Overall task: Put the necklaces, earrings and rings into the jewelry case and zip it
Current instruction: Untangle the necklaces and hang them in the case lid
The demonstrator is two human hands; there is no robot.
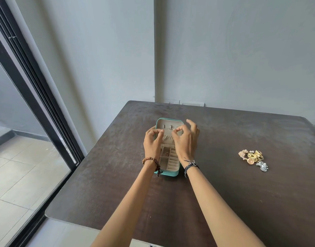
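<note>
**Necklace goes into the open case**

From my head camera: my left hand [152,142] and right hand [186,139] each pinch an end of a thin necklace [168,138] over the lid of the open teal jewelry case [169,148] on the dark table [224,184]. A small ring [167,154] lies in a compartment. More jewelry [253,158] sits heaped well to my right.

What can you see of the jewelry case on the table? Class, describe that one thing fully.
The jewelry case is a small rectangular box with a teal outside and a pale beige lining. It lies open on the dark table, lid raised at the far end. The lid shows small hooks and a gathered pocket; the base has square compartments and ring rolls, with a small gold piece in one compartment. The left hand and right hand are at the lid, pinching what looks like a thin chain.
</note>
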